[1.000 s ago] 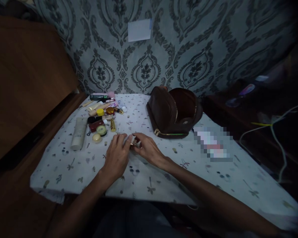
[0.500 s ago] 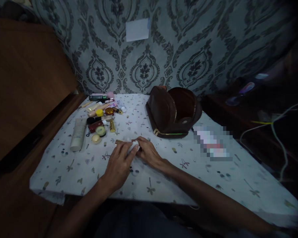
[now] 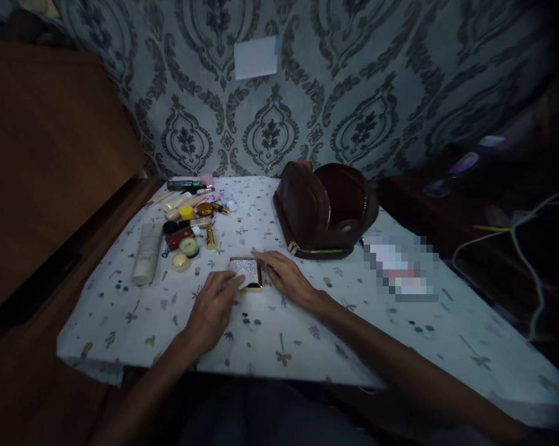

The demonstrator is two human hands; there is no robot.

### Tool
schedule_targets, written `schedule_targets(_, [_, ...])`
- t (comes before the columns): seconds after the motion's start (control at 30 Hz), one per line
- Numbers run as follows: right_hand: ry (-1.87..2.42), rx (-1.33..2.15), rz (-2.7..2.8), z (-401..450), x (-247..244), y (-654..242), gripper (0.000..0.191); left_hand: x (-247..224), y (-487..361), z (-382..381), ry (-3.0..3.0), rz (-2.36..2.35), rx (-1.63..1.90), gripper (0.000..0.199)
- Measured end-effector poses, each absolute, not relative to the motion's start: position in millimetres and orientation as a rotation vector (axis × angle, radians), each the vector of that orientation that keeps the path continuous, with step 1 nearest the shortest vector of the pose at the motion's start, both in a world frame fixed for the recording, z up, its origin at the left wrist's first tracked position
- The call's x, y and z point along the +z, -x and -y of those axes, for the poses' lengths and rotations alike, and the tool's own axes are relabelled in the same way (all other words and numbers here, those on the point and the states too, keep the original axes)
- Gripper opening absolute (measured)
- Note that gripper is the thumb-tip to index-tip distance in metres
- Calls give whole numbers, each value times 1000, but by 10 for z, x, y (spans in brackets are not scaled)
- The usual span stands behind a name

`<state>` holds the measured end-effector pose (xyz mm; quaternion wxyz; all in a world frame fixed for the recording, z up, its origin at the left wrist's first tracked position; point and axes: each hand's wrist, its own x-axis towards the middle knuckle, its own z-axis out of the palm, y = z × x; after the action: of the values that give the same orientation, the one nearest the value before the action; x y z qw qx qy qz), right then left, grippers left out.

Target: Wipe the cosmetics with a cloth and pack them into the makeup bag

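A square makeup compact with a glittery silver face and a rose-gold rim lies low over the cloth, in front of me. My left hand has its thumb and fingers closed at the compact's left edge, covering that corner. A small whitish patch shows by the thumb, too blurred to name. Along the right edge of the compact, my right hand stretches out its fingers, palm down. Beyond and to the left are a round cream-coloured pot, a green-topped jar and a small gold tube.
An unzipped brown cosmetic bag stands at the back right. Several makeup items, among them a large pale squeeze tube and a yellow-lidded jar, cover the back left. A blurred-out flat object lies right. The patterned tablecloth reaches the near edge.
My hands have moved apart from the pinched white wad between them, the left one going left and down. The compact's glittery face is now exposed between them.
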<state>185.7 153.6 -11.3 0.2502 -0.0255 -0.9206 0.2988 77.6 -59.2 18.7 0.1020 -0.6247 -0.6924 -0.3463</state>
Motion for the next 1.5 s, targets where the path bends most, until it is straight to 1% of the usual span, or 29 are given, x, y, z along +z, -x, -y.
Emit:
schedule_targets(0.1, [172,888,2464,-1515,-125,-1928,48,195,-681,574,1760,2097,-1112,34])
schedule_targets(0.17, [209,949,2482,-1489,-109,-1959,53,208,-619,560,1743,2140,-1153,30])
schedule_targets(0.27, [233,968,2582,-1448,-71,-1970,84,222,-509,521,1744,2246,-1205,28])
schedule_targets(0.3, [224,953,2614,-1435,-61,-1966,91,222,-465,496,1738,2280,-1219,27])
schedule_targets(0.33, [213,934,2637,-1425,-53,-1961,95,219,-418,464,1726,2307,-1230,26])
schedule_targets(0.47, [207,900,2647,-1402,-54,-1946,92,176,-217,283,1704,2358,-1254,26])
schedule_targets(0.63, [228,934,2632,-1418,-86,-1941,98,133,-82,149,1788,2363,-1250,27])
schedule_targets(0.97, [272,960,2617,-1449,-184,-1913,108,331,-418,529,1946,2449,-1249,27])
schedule_targets(1.1, [265,983,2609,-1447,-169,-1914,109,320,-488,652,1944,2462,-1299,27])
schedule_targets(1.23, [304,1035,2619,-1446,-129,-1940,114,276,-411,594,1825,2498,-1306,25])
schedule_targets(1.3, [321,1068,2616,-1447,-116,-1955,114,255,-347,506,1758,2502,-1270,26])
schedule_targets(1.4, [325,1093,2607,-1449,-110,-1963,112,233,-270,345,1710,2475,-1120,26])
schedule_targets(1.5, [327,1086,2594,-1450,-112,-1954,115,232,-242,196,1704,2435,-987,27])
